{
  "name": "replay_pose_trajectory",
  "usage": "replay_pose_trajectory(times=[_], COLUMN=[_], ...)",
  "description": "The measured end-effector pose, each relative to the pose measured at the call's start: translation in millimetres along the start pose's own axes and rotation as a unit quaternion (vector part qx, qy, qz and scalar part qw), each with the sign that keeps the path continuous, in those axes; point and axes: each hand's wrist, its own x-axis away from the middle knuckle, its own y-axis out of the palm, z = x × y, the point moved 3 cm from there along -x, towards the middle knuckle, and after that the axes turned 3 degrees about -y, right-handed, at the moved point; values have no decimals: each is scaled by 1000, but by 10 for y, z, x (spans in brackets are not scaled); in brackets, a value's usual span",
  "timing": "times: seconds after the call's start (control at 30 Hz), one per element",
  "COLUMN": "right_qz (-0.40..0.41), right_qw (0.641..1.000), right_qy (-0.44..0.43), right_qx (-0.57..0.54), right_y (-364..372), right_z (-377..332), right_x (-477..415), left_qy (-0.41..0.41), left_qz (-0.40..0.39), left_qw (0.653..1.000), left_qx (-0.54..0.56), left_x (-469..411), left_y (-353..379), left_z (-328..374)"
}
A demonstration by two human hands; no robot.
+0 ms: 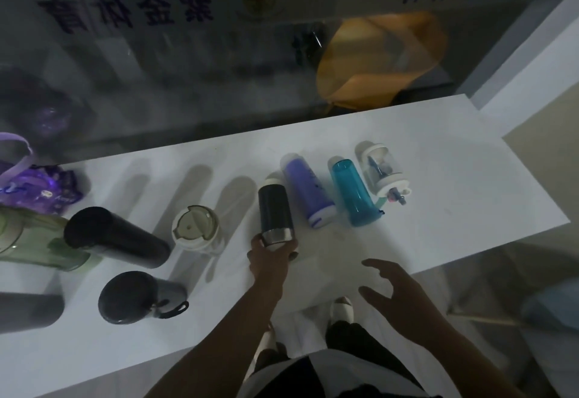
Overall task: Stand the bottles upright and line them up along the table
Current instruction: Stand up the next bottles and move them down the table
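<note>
Snugly between left fingers (pixel 266 245) (flask (pixel 275 212))

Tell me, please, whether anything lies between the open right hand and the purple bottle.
Nothing visible does: only bare table separates the right hand from the lying purple bottle. The left hand grips the black bottle beside it.

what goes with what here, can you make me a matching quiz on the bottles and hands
Column one:
1. dark bottle with steel base
2. teal bottle
3. white-lidded cup
4. right hand

Column two:
A. standing upright
B. open above the table edge, holding nothing
C. in the grip of the left hand
D. lying between the purple bottle and the clear bottle

Pairs: 1-C, 2-D, 3-A, 4-B
</note>
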Motion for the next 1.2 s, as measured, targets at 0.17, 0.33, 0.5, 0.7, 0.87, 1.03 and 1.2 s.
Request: replay_pose_trajectory(times=[0.17,0.33,0.5,0.7,0.87,1.03,1.2], right_qz=[-32,-53,-92,-137,-167,-170,-181], right_qw=[999,993,982,972,965,961,956], right_qy=[-20,-97,-154,-180,-191,-208,-225], right_qx=[-34,-31,-65,-64,-64,-65,-48], right_y=[-121,-194,-206,-266,-388,-504,-581], right_z=[-63,-154,-224,-19,148,226,262], right_x=[-286,-700,-998,-1180,-1240,-1283,-1282], left_qy=[82,121,171,182,160,143,114], left_qz=[14,73,98,113,100,96,95], left_qw=[994,974,939,872,813,787,799], left_qx=[-74,-175,-283,-439,-551,-593,-582], left_x=[178,537,813,921,974,1037,1115], left_y=[-365,-628,-731,-701,-539,-421,-383], left_z=[-53,58,404,869,1000,972,928])
